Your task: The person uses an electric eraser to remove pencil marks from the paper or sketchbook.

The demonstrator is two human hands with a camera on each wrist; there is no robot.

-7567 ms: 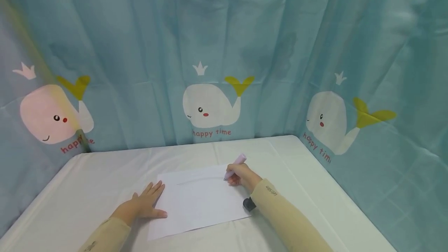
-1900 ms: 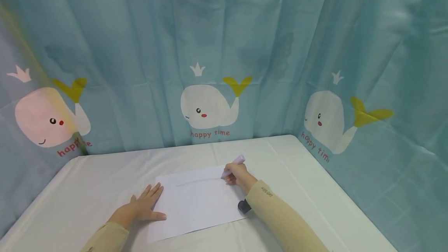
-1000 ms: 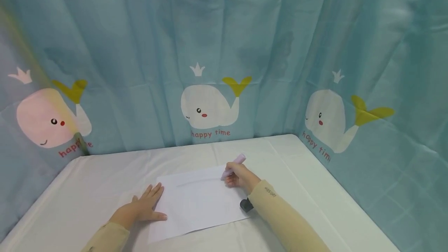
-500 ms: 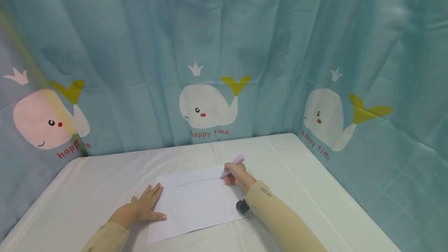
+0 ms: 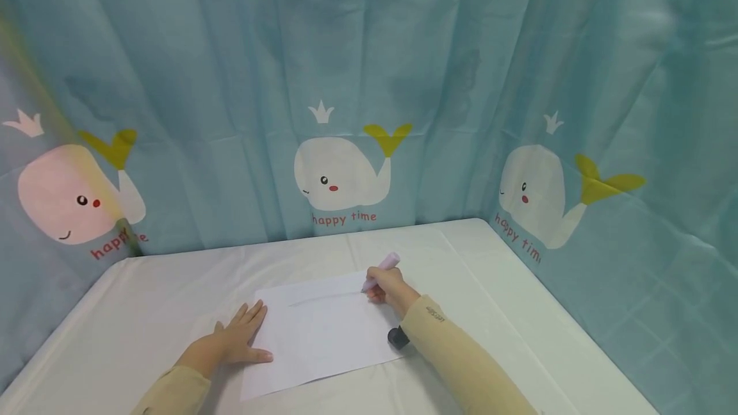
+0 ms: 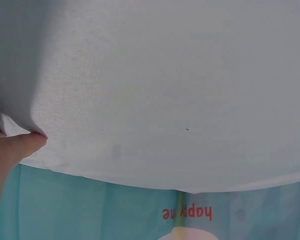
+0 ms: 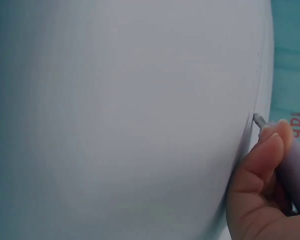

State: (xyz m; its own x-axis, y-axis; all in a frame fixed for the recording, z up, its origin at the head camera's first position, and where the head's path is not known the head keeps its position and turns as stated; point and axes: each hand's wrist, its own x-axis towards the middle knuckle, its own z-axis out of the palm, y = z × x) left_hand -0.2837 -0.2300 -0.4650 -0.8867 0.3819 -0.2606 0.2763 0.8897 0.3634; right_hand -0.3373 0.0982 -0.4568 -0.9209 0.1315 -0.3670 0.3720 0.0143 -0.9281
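Observation:
A sheet of white paper (image 5: 323, 338) lies on the table, with a faint grey line (image 5: 323, 298) running across its upper part. My right hand (image 5: 393, 285) pinches a light purple marker (image 5: 390, 261) at the paper's upper right, its tip at the line's right end. In the right wrist view, thumb and fingertips grip the marker (image 7: 294, 167) close behind its grey nib (image 7: 258, 119). My left hand (image 5: 233, 339) is spread flat at the paper's left edge, fingers straight and thumb on the sheet. Only part of the left hand (image 6: 12, 150) shows in the left wrist view.
A white cloth (image 5: 161, 300) covers the table. Blue-green curtains (image 5: 230, 82) with printed whales stand along its back and sides. A small black rounded object (image 5: 396, 338) sits under the right sleeve (image 5: 455, 351), over the paper's right edge.
The head view has shifted slightly. Against the paper, the right hand with the marker stays almost in the same spot at the line's right end, and the left hand has not moved.

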